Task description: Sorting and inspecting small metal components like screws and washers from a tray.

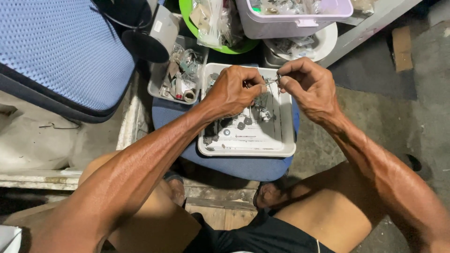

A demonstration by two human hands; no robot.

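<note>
concrete floor (375, 107) surrounds a blue stool (243, 166) carrying a white plastic tray (286, 140) of small dark parts. left hand (232, 89) and right hand (309, 86) meet above the tray, fingertips pinched together on a small metal part (273, 81). a grey bin (180, 75) of hardware sits just beside the tray.

A white rectangular tray (281, 147) strewn with small dark metal parts (220, 129) is carried by a blue padded stool (243, 166), which is set on the grey concrete floor (375, 103), beside a clear plastic bin (157, 82) of oddments.
</note>
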